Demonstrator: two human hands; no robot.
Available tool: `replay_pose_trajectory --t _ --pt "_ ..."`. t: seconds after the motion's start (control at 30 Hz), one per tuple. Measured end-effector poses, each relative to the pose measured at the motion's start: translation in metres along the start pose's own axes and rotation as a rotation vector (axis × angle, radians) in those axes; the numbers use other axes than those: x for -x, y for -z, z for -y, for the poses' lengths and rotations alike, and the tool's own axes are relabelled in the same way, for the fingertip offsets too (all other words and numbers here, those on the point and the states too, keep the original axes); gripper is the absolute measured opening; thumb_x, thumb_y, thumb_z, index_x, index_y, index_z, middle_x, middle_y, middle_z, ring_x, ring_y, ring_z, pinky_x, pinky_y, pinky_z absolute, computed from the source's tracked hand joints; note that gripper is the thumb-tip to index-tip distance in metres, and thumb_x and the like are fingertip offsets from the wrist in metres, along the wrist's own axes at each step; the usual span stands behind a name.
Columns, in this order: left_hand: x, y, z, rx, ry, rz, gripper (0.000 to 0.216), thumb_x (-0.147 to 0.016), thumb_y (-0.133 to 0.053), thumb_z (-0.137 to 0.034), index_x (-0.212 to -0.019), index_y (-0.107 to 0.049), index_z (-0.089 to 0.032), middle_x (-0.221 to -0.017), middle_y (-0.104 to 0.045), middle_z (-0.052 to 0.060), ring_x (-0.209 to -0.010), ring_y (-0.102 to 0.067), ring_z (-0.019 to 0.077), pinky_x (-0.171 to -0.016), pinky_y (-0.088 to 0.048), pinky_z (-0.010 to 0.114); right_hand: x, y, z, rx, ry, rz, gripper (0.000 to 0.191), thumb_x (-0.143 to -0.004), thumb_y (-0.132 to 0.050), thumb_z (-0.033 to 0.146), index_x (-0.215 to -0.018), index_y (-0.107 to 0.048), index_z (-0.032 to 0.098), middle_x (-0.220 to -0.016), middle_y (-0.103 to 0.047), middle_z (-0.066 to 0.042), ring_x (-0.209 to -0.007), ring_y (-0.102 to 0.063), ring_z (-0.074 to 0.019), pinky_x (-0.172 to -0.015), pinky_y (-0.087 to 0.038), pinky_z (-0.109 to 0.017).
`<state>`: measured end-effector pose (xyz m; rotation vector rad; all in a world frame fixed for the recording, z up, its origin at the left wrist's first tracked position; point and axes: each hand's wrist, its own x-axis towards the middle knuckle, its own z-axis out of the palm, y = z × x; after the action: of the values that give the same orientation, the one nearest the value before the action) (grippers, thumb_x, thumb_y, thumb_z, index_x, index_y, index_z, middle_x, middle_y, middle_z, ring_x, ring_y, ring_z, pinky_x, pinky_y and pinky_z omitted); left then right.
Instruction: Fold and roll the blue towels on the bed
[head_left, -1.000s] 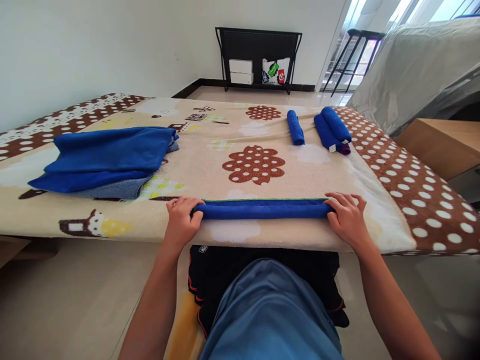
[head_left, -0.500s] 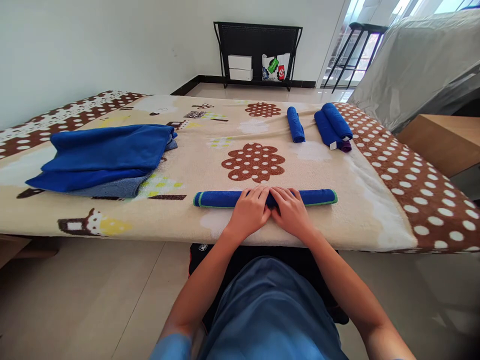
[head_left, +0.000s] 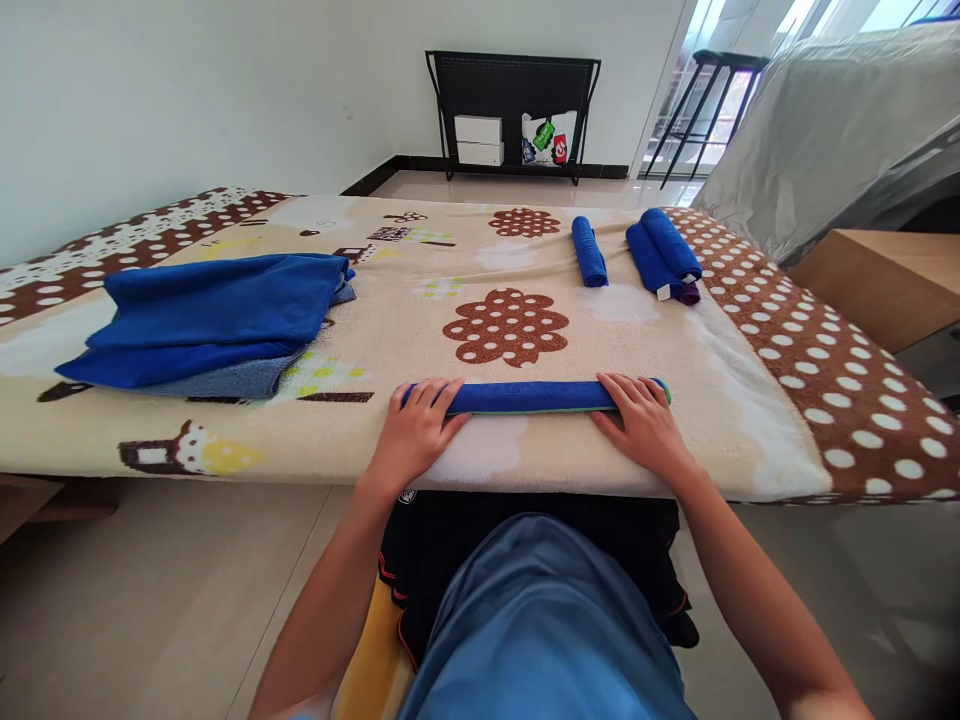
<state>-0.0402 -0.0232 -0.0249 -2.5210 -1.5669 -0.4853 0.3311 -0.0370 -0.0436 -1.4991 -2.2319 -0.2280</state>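
A long blue towel (head_left: pixel 532 397), folded into a narrow strip with a green edge, lies across the near side of the patterned blanket (head_left: pixel 480 300). My left hand (head_left: pixel 415 431) rests flat on its left end, fingers stretched out. My right hand (head_left: pixel 642 423) presses flat on its right end, fingers spread. Neither hand grips the strip.
A stack of unfolded blue towels (head_left: pixel 210 320) lies at the left. Three rolled blue towels (head_left: pixel 637 255) sit at the far right. A black rack (head_left: pixel 514 110) with a white box stands against the back wall. A wooden table (head_left: pixel 877 285) is at the right.
Both hands slid outward from the middle of the towel strip to its two ends. A second ago they held the ends, then met in the middle.
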Motion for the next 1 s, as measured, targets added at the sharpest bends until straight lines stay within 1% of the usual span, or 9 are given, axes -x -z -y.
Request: replay_pose_trajectory --t 0.07,0.17,0.23,0.33,0.43,0.6,0.8,0.9,1.0 --pt "0.007 0.001 0.015 0.015 0.035 0.010 0.050 -0.102 -0.042 -0.047 -0.148 -0.045 -0.026 -0.144 -0.057 0.012 -0.134 -0.049 0.0308 -0.114 -0.027 0.051 0.008 0.003 -0.015 0.014 -0.031 0.007 0.057 -0.100 -0.046 0.048 -0.150 -0.043 0.020 -0.143 -0.056 -0.012 -0.134 -0.050 -0.0271 -0.115 -0.030 -0.048" --pt "0.015 0.003 0.031 0.059 0.078 0.035 0.051 -0.102 -0.041 -0.049 -0.148 -0.045 -0.028 -0.146 -0.055 0.011 -0.136 -0.047 0.0294 -0.113 -0.029 0.047 0.017 0.007 -0.033 0.010 -0.076 0.044 0.063 -0.100 -0.046 0.052 -0.153 -0.039 0.021 -0.146 -0.053 -0.013 -0.137 -0.047 -0.0286 -0.110 -0.037 -0.047" --pt "0.019 0.006 0.038 0.088 0.085 0.058 0.051 -0.103 -0.039 -0.049 -0.149 -0.042 -0.029 -0.148 -0.053 0.010 -0.139 -0.045 0.0279 -0.115 -0.027 0.046 0.022 0.009 -0.040 -0.002 -0.086 0.080 0.067 -0.099 -0.046 0.055 -0.155 -0.035 0.021 -0.150 -0.049 -0.012 -0.139 -0.045 -0.0291 -0.110 -0.038 -0.047" --pt "0.023 0.012 0.043 0.133 0.065 0.116 0.056 -0.102 -0.040 -0.051 -0.152 -0.037 -0.029 -0.154 -0.047 0.009 -0.145 -0.038 0.0274 -0.118 -0.022 0.046 0.024 0.012 -0.047 -0.035 -0.068 0.129 0.067 -0.100 -0.043 0.056 -0.158 -0.030 0.024 -0.154 -0.045 -0.011 -0.143 -0.041 -0.0279 -0.114 -0.035 -0.048" --pt "0.024 0.015 0.044 0.170 0.079 0.132 0.055 -0.102 -0.038 -0.051 -0.153 -0.038 -0.030 -0.155 -0.046 0.008 -0.146 -0.037 0.0276 -0.117 -0.022 0.045 0.023 0.012 -0.051 -0.057 -0.091 0.114 0.057 -0.104 -0.037 0.050 -0.156 -0.036 0.026 -0.151 -0.049 -0.010 -0.141 -0.045 -0.0260 -0.113 -0.037 -0.048" --pt "0.021 0.009 0.050 0.177 0.136 0.040 0.048 -0.104 -0.031 -0.044 -0.147 -0.048 -0.030 -0.148 -0.056 0.009 -0.142 -0.045 0.0266 -0.113 -0.026 0.046 0.020 0.012 -0.060 -0.105 -0.103 0.087 0.053 -0.102 -0.043 0.047 -0.151 -0.045 0.028 -0.144 -0.056 -0.009 -0.134 -0.053 -0.0261 -0.110 -0.042 -0.049" --pt "0.025 0.014 0.059 0.225 0.112 0.096 0.051 -0.103 -0.034 -0.047 -0.149 -0.045 -0.029 -0.155 -0.048 0.011 -0.144 -0.044 0.0277 -0.112 -0.026 0.047 0.017 0.017 -0.077 -0.283 -0.111 0.112 0.050 -0.096 -0.055 0.049 -0.142 -0.056 0.030 -0.142 -0.059 -0.006 -0.133 -0.054 -0.0257 -0.114 -0.042 -0.047" --pt "0.027 0.016 0.060 0.222 0.100 0.115 0.052 -0.102 -0.036 -0.048 -0.150 -0.044 -0.029 -0.157 -0.045 0.011 -0.145 -0.042 0.0278 -0.113 -0.025 0.047 0.016 0.018 -0.083 -0.337 -0.117 0.138 0.053 -0.093 -0.060 0.050 -0.142 -0.057 0.029 -0.143 -0.058 -0.005 -0.134 -0.053 -0.0264 -0.115 -0.041 -0.047" --pt "0.025 0.014 0.059 0.219 0.102 0.101 0.052 -0.101 -0.039 -0.050 -0.148 -0.045 -0.029 -0.155 -0.048 0.011 -0.145 -0.043 0.0280 -0.113 -0.024 0.047 0.014 0.019 -0.087 -0.362 -0.105 0.151 0.054 -0.091 -0.062 0.050 -0.141 -0.058 0.029 -0.141 -0.059 -0.005 -0.131 -0.055 -0.0266 -0.115 -0.042 -0.047"
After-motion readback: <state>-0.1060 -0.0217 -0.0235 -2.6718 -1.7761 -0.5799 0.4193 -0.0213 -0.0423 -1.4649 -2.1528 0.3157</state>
